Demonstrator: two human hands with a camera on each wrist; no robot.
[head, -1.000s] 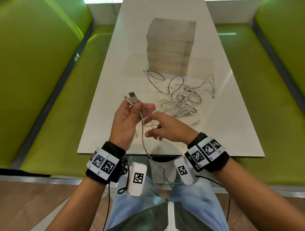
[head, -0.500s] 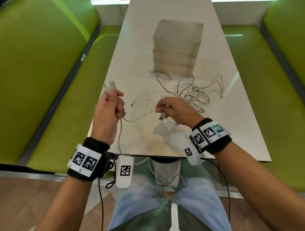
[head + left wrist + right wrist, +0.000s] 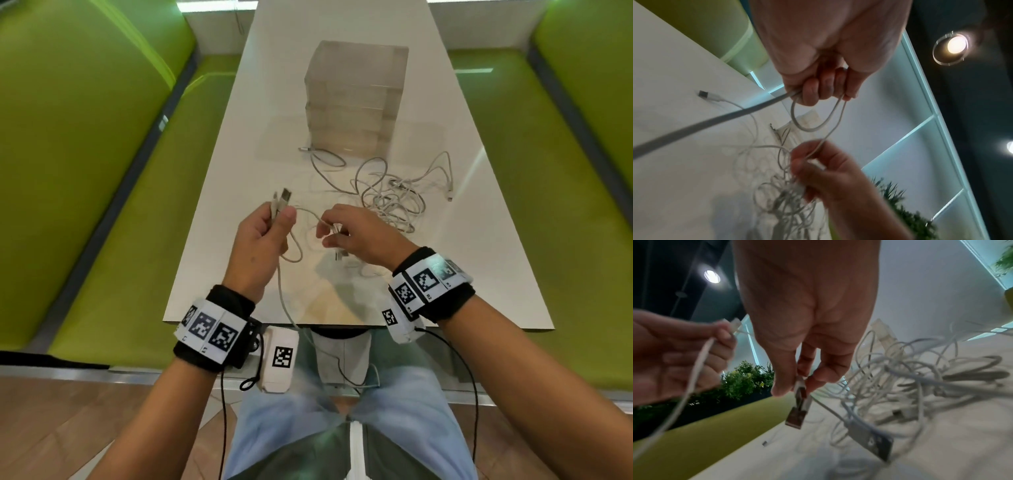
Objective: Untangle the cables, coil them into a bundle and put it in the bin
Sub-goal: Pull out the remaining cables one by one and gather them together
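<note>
Left hand: the left hand (image 3: 262, 236) is raised over the near part of the counter (image 3: 219, 219), fingers curled round a white cable (image 3: 281, 284) just below its USB plug (image 3: 285, 196); the plug sticks up past the thumb.
Held cable: a short loop hangs under the left fingers (image 3: 818, 91); one length drops over the counter's near edge toward the lap, another runs across to the right hand.
Right hand: the right hand (image 3: 356, 236) is held just right of the left hand, thumb and fingertips pinching a white cable; in the right wrist view a second USB plug (image 3: 797, 417) hangs below the pinch.
Cable tangle: the tangle of white cables (image 3: 390, 202) lies on the counter, just beyond and to the right of the right hand, uncoiled; loose ends trail from it to the left and right.
Bin: the translucent bin (image 3: 354, 99) stands upright on the counter beyond the tangle; one cable end (image 3: 305, 149) lies beside its base.
Surroundings: green benches (image 3: 113, 192) run along both sides of the counter.
</note>
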